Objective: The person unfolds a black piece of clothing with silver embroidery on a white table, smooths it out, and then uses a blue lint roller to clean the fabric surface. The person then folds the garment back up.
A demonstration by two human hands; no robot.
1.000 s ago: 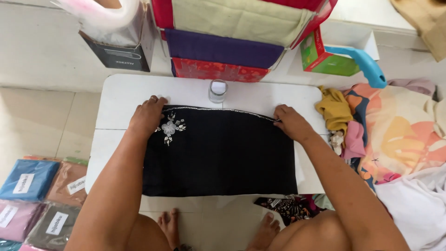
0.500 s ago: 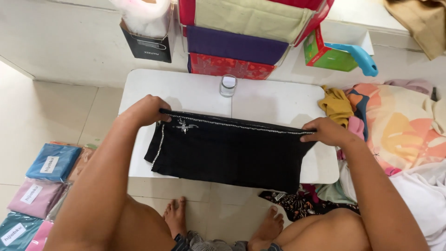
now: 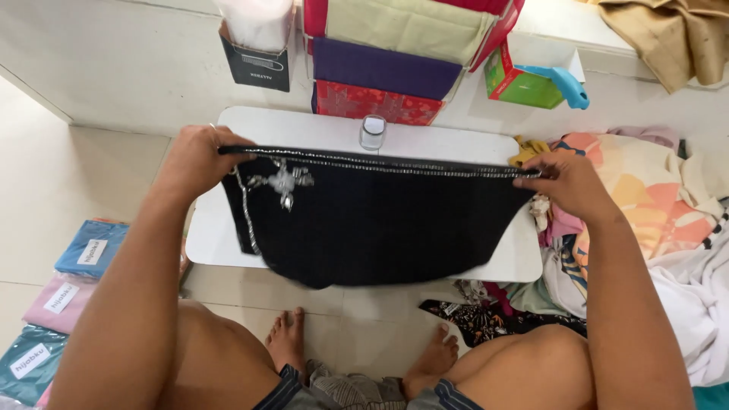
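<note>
A folded black cloth (image 3: 380, 228) hangs lifted across the middle of the frame, held taut by its upper edge, which is trimmed with a line of small silver beads. The left hand (image 3: 199, 158) has its fingers clenched on the cloth's upper left corner; the right hand (image 3: 566, 184) pinches the upper right corner, its fingers closed on the beaded edge. Near the left corner a silver brooch-like ornament (image 3: 285, 182) sits on the fabric, with a beaded strand running down the cloth's left side. The lower edge of the cloth droops past the near rim of the low white surface (image 3: 456, 144) — whether it brushes the surface cannot be told.

On the surface, behind the cloth at centre, stands a small clear jar (image 3: 372, 132). Beyond it, at the top of the frame, is a stack of folded fabrics (image 3: 387, 68) — cream, purple, red patterned. To the upper left stands a dark paper bag (image 3: 256, 64) with pale stuffing, and to the upper right a green box (image 3: 520, 82) with a light blue handle-shaped object (image 3: 566, 85) lying on it.

At the right side lies a heap of clothes (image 3: 653, 205) in peach, white and yellow. At the lower left, on the floor, lie flat packets (image 3: 83, 254) of blue, pink and teal cloth. The person's bare feet (image 3: 288, 342) rest on the tiled floor at bottom centre.
</note>
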